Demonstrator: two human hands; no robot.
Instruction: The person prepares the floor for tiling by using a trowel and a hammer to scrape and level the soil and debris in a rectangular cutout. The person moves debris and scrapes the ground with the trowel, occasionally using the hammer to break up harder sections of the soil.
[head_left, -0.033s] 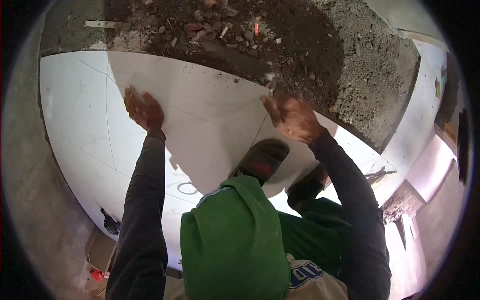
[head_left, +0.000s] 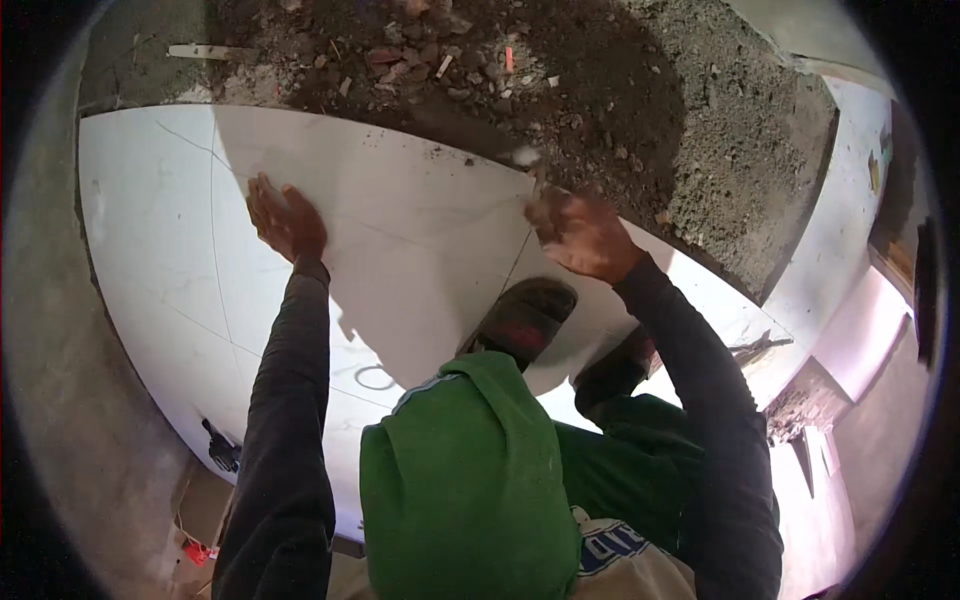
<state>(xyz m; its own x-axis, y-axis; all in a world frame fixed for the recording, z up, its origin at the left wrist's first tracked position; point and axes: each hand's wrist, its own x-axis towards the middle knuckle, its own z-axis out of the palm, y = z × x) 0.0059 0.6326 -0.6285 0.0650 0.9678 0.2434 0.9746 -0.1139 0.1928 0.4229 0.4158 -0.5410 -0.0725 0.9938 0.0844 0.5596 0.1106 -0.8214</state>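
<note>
White marble-patterned floor tiles (head_left: 400, 200) with thin joint lines spread beneath me. My left hand (head_left: 287, 218) lies flat on a tile, fingers stretched out, left of the middle. At the far edge of the tiles, my right hand (head_left: 585, 235) is curled near the end of a joint line. Motion smears its fingertips; they appear closed round something small that I cannot make out. A pale lump (head_left: 525, 156) lies on the dirt just beyond those fingers.
Beyond the tile edge lies dark dirt with rubble (head_left: 430, 60), and rough grey mortar (head_left: 745, 160) to the right. My dark shoe (head_left: 530, 315) rests on the tiles. A black tool (head_left: 220, 447) lies at the lower left, by a concrete wall (head_left: 50, 330). A thin stick (head_left: 205, 51) lies at the far left.
My right hand has shifted slightly, its fingers drawn in more and lower at the tile edge. My left hand keeps its place.
</note>
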